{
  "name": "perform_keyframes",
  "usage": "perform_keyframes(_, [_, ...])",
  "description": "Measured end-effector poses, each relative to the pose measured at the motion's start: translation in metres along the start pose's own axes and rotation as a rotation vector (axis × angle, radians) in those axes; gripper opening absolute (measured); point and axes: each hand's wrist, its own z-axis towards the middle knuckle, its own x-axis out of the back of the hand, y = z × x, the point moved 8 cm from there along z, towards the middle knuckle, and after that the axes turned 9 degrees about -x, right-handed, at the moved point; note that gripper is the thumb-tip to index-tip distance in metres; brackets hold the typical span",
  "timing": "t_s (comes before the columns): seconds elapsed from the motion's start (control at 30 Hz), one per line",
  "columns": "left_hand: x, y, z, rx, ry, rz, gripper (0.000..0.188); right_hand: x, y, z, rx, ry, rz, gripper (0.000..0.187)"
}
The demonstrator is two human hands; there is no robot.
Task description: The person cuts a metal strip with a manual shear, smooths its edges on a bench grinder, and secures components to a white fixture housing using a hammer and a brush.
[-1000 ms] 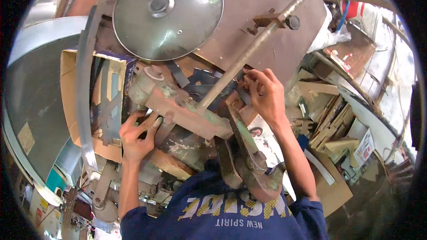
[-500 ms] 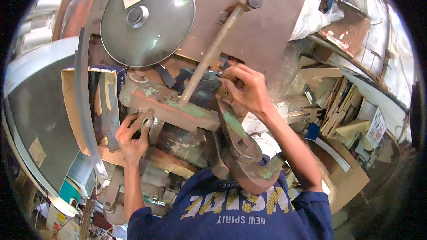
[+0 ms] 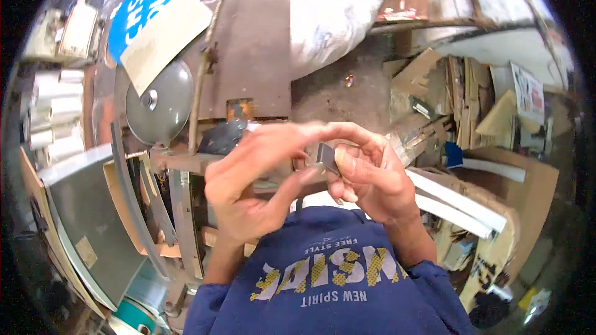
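Observation:
Both my hands are raised close together in front of my shirt. A small dark rectangular piece with a pale edge sits between the thumb and fingers of my right hand, which is closed on it. My left hand comes in from the other side, its thumb tip close to the piece's lower left edge. Motion smears the left fingers, so their grip is unclear. Beyond the left hand, a crumpled black sheet lies by the worn metal press arm, partly hidden by that hand.
A glass lid rests at the upper left under a beige card and a blue round sheet. A metal rod rises beside it. Left stands a cardboard box; right are cardboard scraps and a white bag.
My left hand has left the press arm and my right hand the black sheet; both have come together near my chest around the small piece. The view has swung to the right.

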Motion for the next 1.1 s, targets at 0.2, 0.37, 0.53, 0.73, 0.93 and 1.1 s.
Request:
perform_keyframes(0.2, [-0.107, 0.046, -0.005, -0.235, -0.111, -0.165, 0.027, 0.037, -0.017, -0.12, 0.245, 0.038, 0.053, 0.025])
perform_keyframes(0.37, [-0.21, 0.117, -0.046, -0.598, -0.164, -0.094, 0.043, 0.079, -0.013, -0.256, 0.58, 0.4, -0.171, 0.026])
perform_keyframes(0.53, [-0.33, 0.179, -0.119, -0.649, -0.229, -0.099, 0.057, 0.128, 0.029, -0.441, 1.048, 0.903, -0.497, 0.025])
perform_keyframes(0.73, [-0.502, 0.266, -0.256, -0.724, -0.369, -0.257, 0.04, 0.187, 0.128, -0.657, 1.441, 1.214, -0.7, 0.037])
perform_keyframes(0.93, [-0.658, 0.384, -0.385, -0.63, -0.695, -0.597, 0.042, 0.196, 0.234, -0.86, 1.547, 1.758, -0.556, 0.024])
perform_keyframes(1.1, [-0.75, 0.458, -0.512, -0.617, -1.081, -0.838, 0.007, 0.204, 0.343, -0.956, 1.686, 2.094, -0.398, 0.026])
